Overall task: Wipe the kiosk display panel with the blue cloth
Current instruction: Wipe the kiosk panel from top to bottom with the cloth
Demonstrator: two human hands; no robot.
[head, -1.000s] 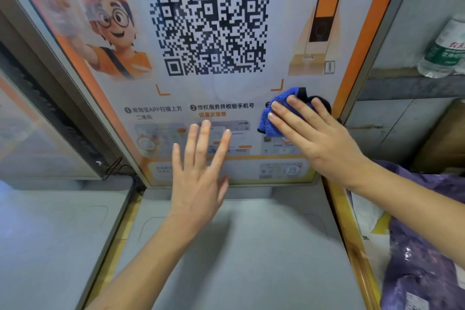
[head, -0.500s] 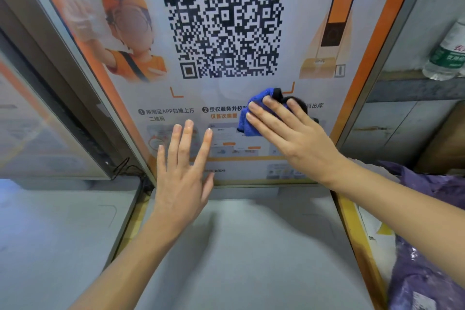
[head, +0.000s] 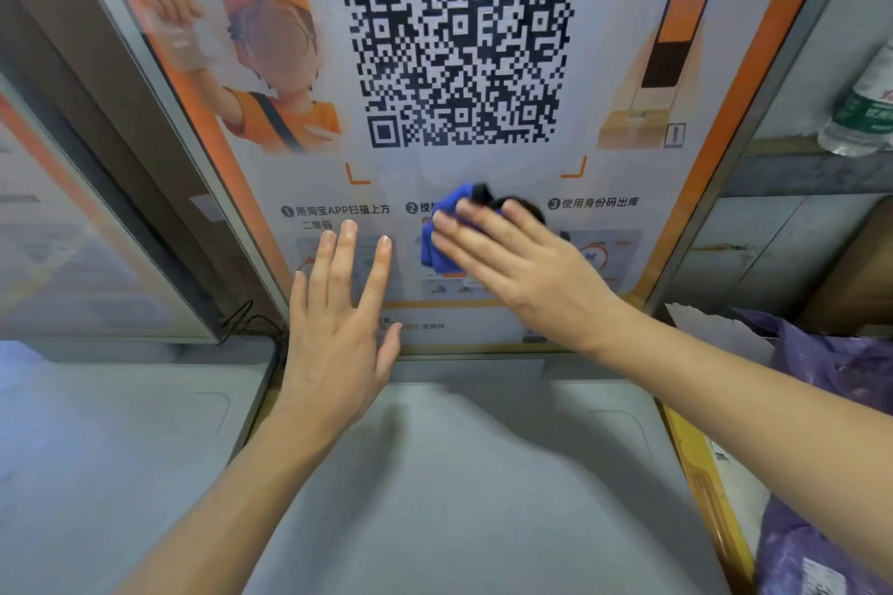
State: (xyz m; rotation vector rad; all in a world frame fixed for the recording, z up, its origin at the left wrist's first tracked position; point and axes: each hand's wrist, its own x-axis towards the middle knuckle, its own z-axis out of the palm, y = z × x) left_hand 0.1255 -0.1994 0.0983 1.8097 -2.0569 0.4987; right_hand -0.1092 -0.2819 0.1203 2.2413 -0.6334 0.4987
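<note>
Far left: second glass panel (head: 96, 232) sitting beside the kiosk display panel (head: 299, 169), dark cable (head: 251, 321) trailing at its base. Left hand (head: 338, 333) lying flat on the display's lower left, fingers straight and spread, holding nothing. Right hand (head: 522, 271) pressing the blue cloth (head: 437, 237) against the glass under the QR code (head: 459, 29), fingers straight across it, not curled. Far right: water bottle (head: 865, 106) lying on a ledge, purple bag (head: 831, 449) sitting below.

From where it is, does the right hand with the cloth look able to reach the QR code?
Probably yes: the right hand presses the blue cloth just below the QR code, with bare panel between.
</note>
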